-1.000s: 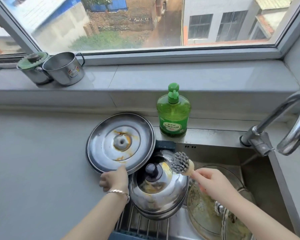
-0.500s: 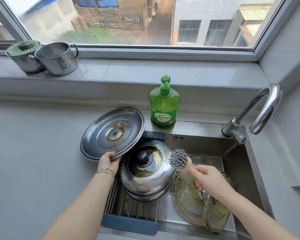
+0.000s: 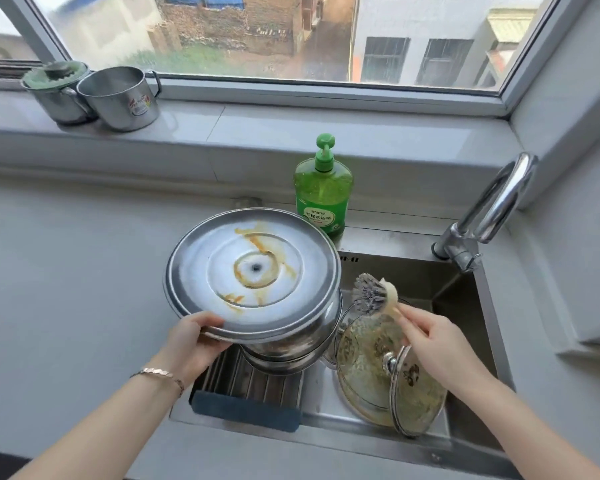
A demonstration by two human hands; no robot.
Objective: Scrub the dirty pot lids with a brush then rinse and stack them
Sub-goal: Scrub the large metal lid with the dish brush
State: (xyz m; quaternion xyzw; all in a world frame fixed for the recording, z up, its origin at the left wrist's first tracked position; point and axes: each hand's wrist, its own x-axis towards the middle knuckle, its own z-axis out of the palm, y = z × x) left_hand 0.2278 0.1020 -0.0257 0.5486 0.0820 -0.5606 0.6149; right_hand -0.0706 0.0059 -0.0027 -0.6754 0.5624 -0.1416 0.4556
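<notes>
Gripping the stained steel lid by its near rim in the left hand, above the sink; pinching the dish brush in the right hand just right of it, bristles turned lidward.

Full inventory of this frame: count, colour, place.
Ribbed drain rack: one, steel with dark-blue edge, left side of steel sink.
Large round steel lid: one, silver, orange streaks, tilted above the rack.
Steel lids beneath it: count unclear, silver, on rack.
Dirty glass lids: at least two, clear, brown grime, in sink.
Round dish brush: one, grey bristles, pale handle, above glass lids.
Pump soap bottle: one, green, ledge behind sink.
Curved tap: one, chrome, sink's right rear.
Steel mugs: two, silver, one green-lidded, windowsill.
Left hand: grip on large lid's rim.
Right hand: grip on brush handle.
</notes>
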